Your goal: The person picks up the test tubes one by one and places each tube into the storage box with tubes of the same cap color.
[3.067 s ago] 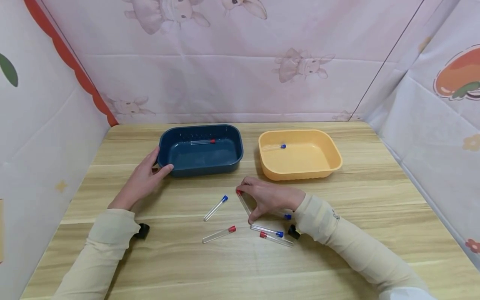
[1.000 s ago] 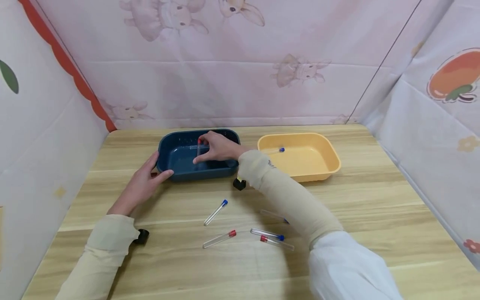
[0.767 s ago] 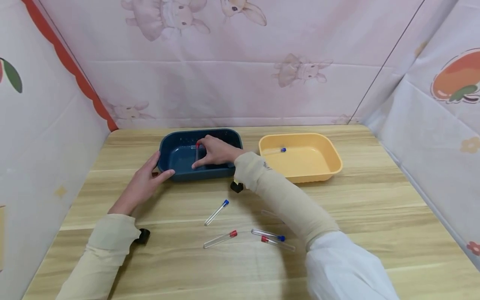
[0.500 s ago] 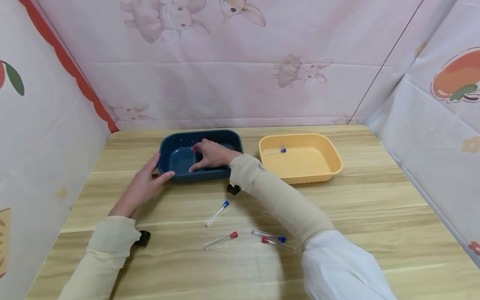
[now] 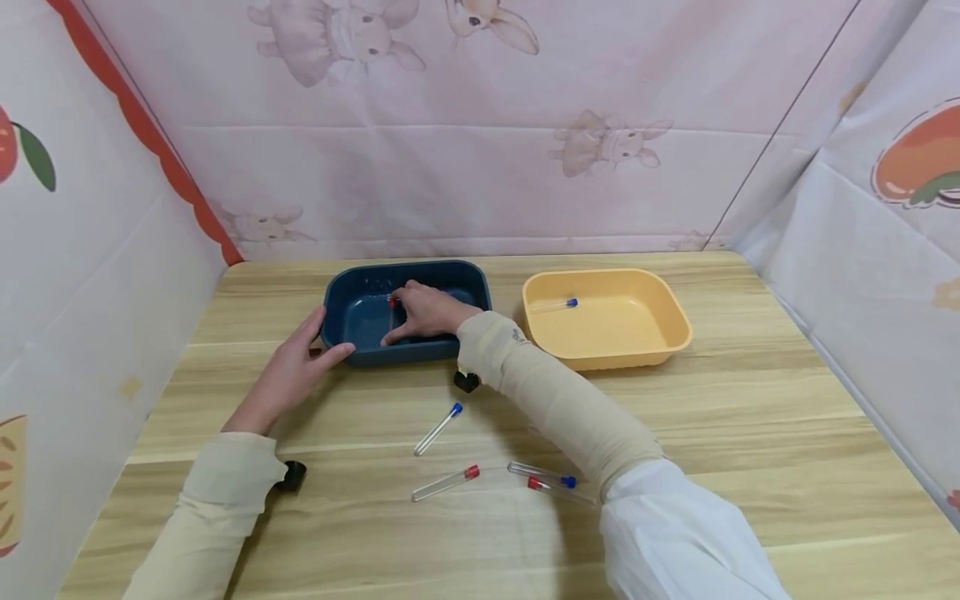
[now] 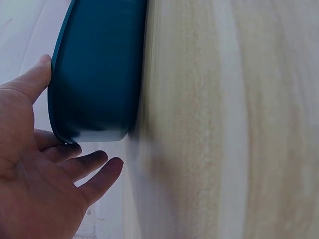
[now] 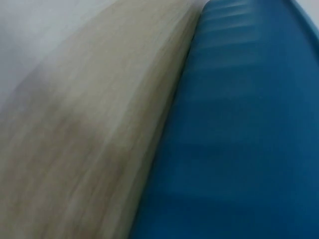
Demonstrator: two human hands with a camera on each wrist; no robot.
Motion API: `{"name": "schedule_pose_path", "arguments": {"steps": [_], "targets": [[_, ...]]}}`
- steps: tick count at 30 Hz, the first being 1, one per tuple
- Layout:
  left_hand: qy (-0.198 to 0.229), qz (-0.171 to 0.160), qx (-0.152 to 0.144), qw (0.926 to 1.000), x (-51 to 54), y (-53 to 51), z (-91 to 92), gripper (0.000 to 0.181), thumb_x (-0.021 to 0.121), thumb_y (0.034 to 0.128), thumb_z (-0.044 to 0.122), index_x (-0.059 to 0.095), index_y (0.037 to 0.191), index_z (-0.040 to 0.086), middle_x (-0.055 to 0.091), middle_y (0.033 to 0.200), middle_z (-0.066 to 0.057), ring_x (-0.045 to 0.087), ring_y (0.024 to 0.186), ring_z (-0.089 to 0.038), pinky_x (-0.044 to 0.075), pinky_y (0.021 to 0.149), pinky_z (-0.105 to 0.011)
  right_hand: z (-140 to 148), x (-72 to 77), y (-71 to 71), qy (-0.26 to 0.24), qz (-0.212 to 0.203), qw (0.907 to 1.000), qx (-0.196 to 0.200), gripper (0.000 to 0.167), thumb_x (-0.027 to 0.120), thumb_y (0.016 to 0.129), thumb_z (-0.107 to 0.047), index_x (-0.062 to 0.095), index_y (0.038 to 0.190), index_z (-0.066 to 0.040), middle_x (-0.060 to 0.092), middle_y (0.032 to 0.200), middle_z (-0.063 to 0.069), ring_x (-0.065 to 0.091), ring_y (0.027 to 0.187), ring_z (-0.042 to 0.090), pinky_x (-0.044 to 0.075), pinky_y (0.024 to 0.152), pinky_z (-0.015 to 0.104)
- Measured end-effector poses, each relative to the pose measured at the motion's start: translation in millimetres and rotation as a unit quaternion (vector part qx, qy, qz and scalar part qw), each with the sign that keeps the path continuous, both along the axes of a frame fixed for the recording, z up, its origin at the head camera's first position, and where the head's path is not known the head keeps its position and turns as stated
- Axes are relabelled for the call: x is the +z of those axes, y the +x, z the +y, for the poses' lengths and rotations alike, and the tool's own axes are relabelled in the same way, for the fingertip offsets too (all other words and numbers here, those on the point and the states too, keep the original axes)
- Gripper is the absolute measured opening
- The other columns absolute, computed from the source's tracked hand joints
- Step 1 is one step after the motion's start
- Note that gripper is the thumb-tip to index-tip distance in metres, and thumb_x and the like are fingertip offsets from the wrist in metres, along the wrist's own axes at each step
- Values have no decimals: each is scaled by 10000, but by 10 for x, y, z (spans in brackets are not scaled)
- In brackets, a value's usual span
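Observation:
In the head view my right hand (image 5: pixel 429 310) is down inside the dark blue tray (image 5: pixel 360 357). Its thumb and fingers pinch a red-capped test tube (image 5: pixel 392 302) near the tray floor; the hand hides much of the tube and of the tray's right half. My left hand (image 5: pixel 288 372) touches the tray's left corner, thumb along the near wall and fingers at the end. The left wrist view shows that hand (image 6: pixel 35 164) with its fingers spread loosely against the blue tray (image 6: pixel 99 69). Only the blue tray's outer wall (image 7: pixel 234 129) shows in the right wrist view.
A yellow tray (image 5: pixel 607 358) stands to the right, with a blue-capped tube (image 5: pixel 555 305) in it. Several tubes lie on the wooden table: blue-capped (image 5: pixel 438 429), red-capped (image 5: pixel 445 483), and a crossing pair, one blue-capped (image 5: pixel 542 475) and one red-capped (image 5: pixel 561 490). Patterned cloth walls surround the table.
My right hand has picked a red-capped test tube off the table, carried it left into the blue tray and lowered it there. My left hand stays at the tray's corner.

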State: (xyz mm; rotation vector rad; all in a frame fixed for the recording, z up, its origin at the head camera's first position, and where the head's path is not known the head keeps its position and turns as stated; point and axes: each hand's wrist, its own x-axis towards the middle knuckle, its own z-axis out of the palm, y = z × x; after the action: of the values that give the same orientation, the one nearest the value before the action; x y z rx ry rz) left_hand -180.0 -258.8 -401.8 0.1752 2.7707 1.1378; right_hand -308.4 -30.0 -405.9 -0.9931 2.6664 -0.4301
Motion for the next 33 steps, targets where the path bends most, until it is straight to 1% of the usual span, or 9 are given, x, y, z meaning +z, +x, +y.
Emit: {"name": "schedule_pose_path", "arguments": {"steps": [6, 9, 12, 14, 16, 18, 23, 29, 33], "targets": [[5, 0, -8, 10000, -5, -1, 6, 918, 560, 1058, 475, 1, 1657, 61, 58, 1706, -226, 324, 1461, -507, 320, 1156, -627, 23, -16, -1, -66, -25, 10000, -52, 973, 759, 846, -652, 476, 1526, -16, 556, 1310, 103, 552, 1047, 174, 501, 980, 301], [-6, -31, -5, 10000, -5, -1, 12, 924, 559, 1056, 482, -3, 1656, 60, 54, 1705, -229, 319, 1463, -509, 313, 1159, -630, 61, -19, -1, -200, -43, 9998, -6, 940, 716, 881, -657, 479, 1525, -15, 555, 1335, 123, 557, 1047, 176, 503, 989, 309], [-1, -79, 16, 10000, -2, -2, 17, 934, 558, 1051, 500, -11, 1658, 75, 48, 1707, -222, 316, 1464, -511, 300, 1163, -637, 113, 17, 12, -362, -15, 9993, 81, 883, 668, 932, -636, 481, 1521, -6, 559, 1351, 145, 570, 1033, 174, 507, 985, 315], [-4, -111, 42, 9999, 4, -5, 20, 943, 556, 1046, 515, -15, 1660, 84, 45, 1709, -218, 307, 1469, -511, 290, 1166, -642, 152, 66, 33, -499, -7, 9987, 92, 843, 644, 959, -614, 485, 1518, -2, 560, 1363, 153, 581, 1036, 175, 506, 986, 319], [-23, -146, 60, 9999, 10, -6, 21, 953, 552, 1040, 534, -21, 1660, 92, 41, 1710, -214, 297, 1473, -513, 283, 1168, -645, 199, 128, 61, -640, 19, 9979, 94, 813, 630, 980, -590, 485, 1516, 3, 558, 1390, 157, 589, 1070, 172, 497, 1014, 318], [-33, -162, 71, 9998, 17, -8, 24, 959, 550, 1036, 545, -24, 1661, 97, 38, 1710, -214, 286, 1478, -515, 281, 1167, -648, 253, 187, 92, -794, 43, 9968, 100, 787, 621, 993, -572, 486, 1516, 0, 567, 1382, 145, 597, 1099, 175, 495, 1021, 317], [-47, -220, 84, 9997, 24, -2, 43, 960, 542, 1036, 553, -34, 1660, 107, 24, 1711, -210, 256, 1488, -519, 277, 1164, -656, 435, 327, 193, -1113, 72, 9936, 169, 715, 625, 1015, -508, 485, 1518, -19, 606, 1319, 125, 611, 1093, 184, 506, 977, 307], [-139, -249, 115, 9995, 33, 15, 51, 970, 537, 1032, 571, -43, 1659, 110, 13, 1711, -209, 269, 1479, -527, 279, 1162, -658, 671, 536, 349, -1430, 101, 9891, 347, 642, 641, 1031, -416, 491, 1512, -17, 632, 1281, 111, 599, 1109, 197, 489, 977, 297], [-176, -226, 85, 9996, 41, 30, 46, 969, 536, 1034, 569, -43, 1659, 107, 14, 1710, -213, 286, 1469, -532, 274, 1162, -662, 824, 652, 474, -1738, 90, 9839, 398, 621, 653, 1032, -374, 488, 1512, -16, 638, 1279, 122, 598, 1125, 227, 501, 939, 306]]}}
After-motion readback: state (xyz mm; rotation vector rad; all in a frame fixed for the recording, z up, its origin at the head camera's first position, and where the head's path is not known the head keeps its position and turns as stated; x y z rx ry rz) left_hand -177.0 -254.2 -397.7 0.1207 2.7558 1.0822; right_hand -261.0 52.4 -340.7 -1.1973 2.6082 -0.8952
